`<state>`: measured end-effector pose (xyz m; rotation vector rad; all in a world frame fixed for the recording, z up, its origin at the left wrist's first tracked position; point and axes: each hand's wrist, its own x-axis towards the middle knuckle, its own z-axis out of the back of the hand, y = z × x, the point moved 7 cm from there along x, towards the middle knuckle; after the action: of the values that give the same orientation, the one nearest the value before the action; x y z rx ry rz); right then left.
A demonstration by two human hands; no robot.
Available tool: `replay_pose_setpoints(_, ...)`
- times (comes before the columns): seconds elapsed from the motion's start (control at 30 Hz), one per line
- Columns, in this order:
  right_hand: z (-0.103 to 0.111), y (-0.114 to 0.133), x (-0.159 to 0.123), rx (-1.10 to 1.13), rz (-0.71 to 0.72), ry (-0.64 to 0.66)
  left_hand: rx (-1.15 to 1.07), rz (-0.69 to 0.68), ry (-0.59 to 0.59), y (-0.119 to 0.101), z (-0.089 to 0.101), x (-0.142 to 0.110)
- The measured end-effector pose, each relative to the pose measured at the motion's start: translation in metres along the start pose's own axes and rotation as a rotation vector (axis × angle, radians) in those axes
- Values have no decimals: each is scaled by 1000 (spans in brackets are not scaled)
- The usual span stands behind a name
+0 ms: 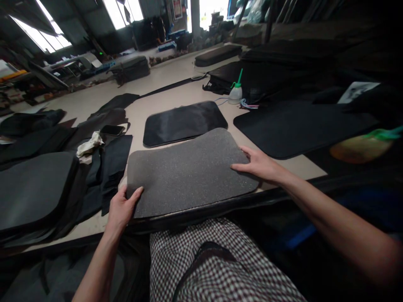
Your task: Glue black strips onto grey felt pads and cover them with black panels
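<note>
Left hand point(121, 206) and right hand point(258, 166) both had grip on gray sheet point(189, 174), at near edge of counter point(176, 93). Sheet looked bendy; uneven pull could make it fold or bump black panel point(185, 123).

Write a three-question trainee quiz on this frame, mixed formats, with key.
1. True or false: the left hand and right hand both hold the grey panel.
2. What colour is the spout on the upright whitish bottle? A) red B) green C) blue
3. Where does the glossy black panel lie relative to the grey panel?

Key: 1. True. 2. B. 3. Beyond it, on its far side.
</note>
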<state>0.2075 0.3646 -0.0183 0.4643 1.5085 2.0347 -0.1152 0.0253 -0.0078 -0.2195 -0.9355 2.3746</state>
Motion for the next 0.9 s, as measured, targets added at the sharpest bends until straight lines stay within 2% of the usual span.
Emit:
replay_pose_setpoints(0.13,2,-2,0,-119,47,-31,-85,31,61,9,-6,1)
replay_pose_setpoints(0.27,4,-3,-1,-262,80,-66,-119,22,69,8,-8,0)
replay_pose_setpoints(0.5,0,5,-4,-599,122,-84,-228,37,33,-6,3,-3)
replay_pose_setpoints(0.63,-3,-1,-5,-722,72,-73,-352,24,51,-9,6,-4)
replay_pose_setpoints(0.83,-2,-16,-1,-801,18,-90,80,-99,-6,-4,6,-5)
replay_pose_setpoints(0.9,-1,-21,0,-789,-14,-87,151,-131,-24,-4,5,-6)
